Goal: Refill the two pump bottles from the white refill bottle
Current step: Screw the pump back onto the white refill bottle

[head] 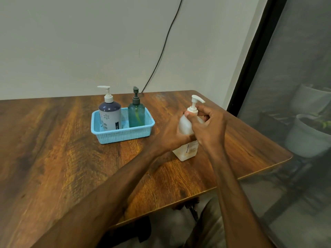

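The white refill bottle point(187, 149), topped with a white pump, stands upright on the wooden table point(62, 149) towards its right side. My left hand point(172, 135) grips the bottle's body from the left. My right hand point(207, 124) has its thumb and fingers curled round the pump collar at the bottle's neck. A navy-and-grey pump bottle point(110, 114) with a white pump and a translucent green pump bottle point(136, 113) with a dark pump stand upright in a light blue basket point(123, 136) to the left of my hands.
A black cable point(161, 52) runs down the wall behind the table. The table's right edge is close to my right arm. Beyond it is a screened window with plant pots point(308, 136) outside.
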Tool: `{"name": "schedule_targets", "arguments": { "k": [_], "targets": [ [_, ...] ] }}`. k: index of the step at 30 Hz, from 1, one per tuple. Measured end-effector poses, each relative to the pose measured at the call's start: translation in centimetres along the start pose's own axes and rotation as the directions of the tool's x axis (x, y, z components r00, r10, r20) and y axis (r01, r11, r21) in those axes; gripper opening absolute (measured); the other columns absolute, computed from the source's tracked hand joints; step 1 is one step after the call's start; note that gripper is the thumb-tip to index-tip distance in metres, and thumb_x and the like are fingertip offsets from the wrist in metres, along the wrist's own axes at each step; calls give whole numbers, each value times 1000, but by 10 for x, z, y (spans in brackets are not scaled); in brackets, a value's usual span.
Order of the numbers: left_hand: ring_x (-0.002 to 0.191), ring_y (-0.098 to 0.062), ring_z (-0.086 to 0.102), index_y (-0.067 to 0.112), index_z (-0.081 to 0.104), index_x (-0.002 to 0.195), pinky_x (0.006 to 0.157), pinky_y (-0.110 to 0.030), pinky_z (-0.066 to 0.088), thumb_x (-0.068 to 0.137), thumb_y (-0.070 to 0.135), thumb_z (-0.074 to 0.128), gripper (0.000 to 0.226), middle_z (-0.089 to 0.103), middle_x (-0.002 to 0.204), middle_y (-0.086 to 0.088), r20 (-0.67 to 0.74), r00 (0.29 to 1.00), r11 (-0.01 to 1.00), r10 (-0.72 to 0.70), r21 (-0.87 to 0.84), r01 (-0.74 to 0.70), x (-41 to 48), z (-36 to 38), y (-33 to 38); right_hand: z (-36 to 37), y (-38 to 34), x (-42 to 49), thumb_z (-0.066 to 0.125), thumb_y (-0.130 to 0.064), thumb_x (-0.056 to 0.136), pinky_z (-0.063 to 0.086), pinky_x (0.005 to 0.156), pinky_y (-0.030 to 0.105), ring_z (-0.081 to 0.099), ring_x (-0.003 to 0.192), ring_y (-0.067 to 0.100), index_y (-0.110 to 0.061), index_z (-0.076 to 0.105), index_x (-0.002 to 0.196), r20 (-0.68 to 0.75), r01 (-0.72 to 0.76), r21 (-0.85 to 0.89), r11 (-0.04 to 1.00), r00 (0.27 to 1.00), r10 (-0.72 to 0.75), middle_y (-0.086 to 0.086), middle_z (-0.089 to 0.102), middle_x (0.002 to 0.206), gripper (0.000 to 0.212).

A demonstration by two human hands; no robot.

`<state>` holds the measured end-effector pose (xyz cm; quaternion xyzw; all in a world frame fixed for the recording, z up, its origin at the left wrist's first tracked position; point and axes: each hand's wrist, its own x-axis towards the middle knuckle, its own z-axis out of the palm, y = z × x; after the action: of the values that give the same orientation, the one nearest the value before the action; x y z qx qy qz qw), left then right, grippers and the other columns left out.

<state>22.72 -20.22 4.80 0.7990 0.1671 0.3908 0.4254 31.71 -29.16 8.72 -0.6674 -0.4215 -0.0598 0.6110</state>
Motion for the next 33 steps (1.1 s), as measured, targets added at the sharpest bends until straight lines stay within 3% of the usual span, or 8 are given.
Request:
{"name": "schedule_targets", "arguments": {
  "k": [4,10,14,18,20,25,29,33],
  "targets": [
    [101,-3,71,18,61,127,77,-19,56,80,22,84,52,73,112,5,-6,1000,999,11,43,-11,-2,-1,3,8,-6,-6,84,-28,82,61,82,33,70,92,6,-18,76,116,-93,4,-60,998,996,-10,-4,77,108,37],
    [108,0,66,21,56,135,81,-13,53,82,26,85,60,68,123,9,19,1000,995,-17,97,15,-3,-4,2,19,-9,-13,83,-33,83,61,84,40,68,95,11,-20,74,119,-174,-48,-102,994,984,30,-3,76,108,39],
    [111,-2,67,22,50,138,90,-29,60,80,34,88,70,68,125,8,22,999,996,-41,84,39,-7,-5,9,-3,-11,-4,88,-30,78,58,74,18,69,83,-1,-18,74,119,27,-151,52,987,988,150,-8,76,101,45],
    [104,2,63,20,41,142,79,-14,56,83,35,87,77,63,125,7,27,997,991,-69,117,65,-14,-4,15,-32,-9,-4,80,-25,87,54,68,11,68,87,-3,-15,71,123,225,-216,185,959,959,172,-9,72,102,39],
    [103,6,60,18,38,143,77,-9,53,84,34,86,79,60,127,7,26,997,990,-75,124,71,-17,-5,16,-40,-4,-11,74,-25,92,54,68,12,66,98,2,-17,69,127,244,-216,197,956,956,166,-9,70,109,36],
    [102,6,59,16,36,147,75,-4,48,80,37,88,87,56,129,7,15,995,984,-95,155,91,-17,-3,19,-42,21,-33,71,-33,93,58,91,30,62,116,8,-23,58,140,261,-218,140,966,949,176,-7,65,127,49],
    [120,-10,55,16,25,154,91,-26,50,79,42,88,100,52,146,-2,44,998,954,-46,299,31,-20,-7,18,-36,29,-45,74,-37,91,56,87,23,60,116,2,-27,50,146,232,-212,161,964,957,172,-7,61,133,61],
    [138,-18,49,23,22,156,110,-44,49,81,50,82,100,45,156,0,46,997,882,-62,470,33,-38,-22,20,-33,31,-47,77,-40,87,57,95,34,58,122,7,-25,47,148,196,-191,120,974,967,165,-6,59,141,69]
  ]
}}
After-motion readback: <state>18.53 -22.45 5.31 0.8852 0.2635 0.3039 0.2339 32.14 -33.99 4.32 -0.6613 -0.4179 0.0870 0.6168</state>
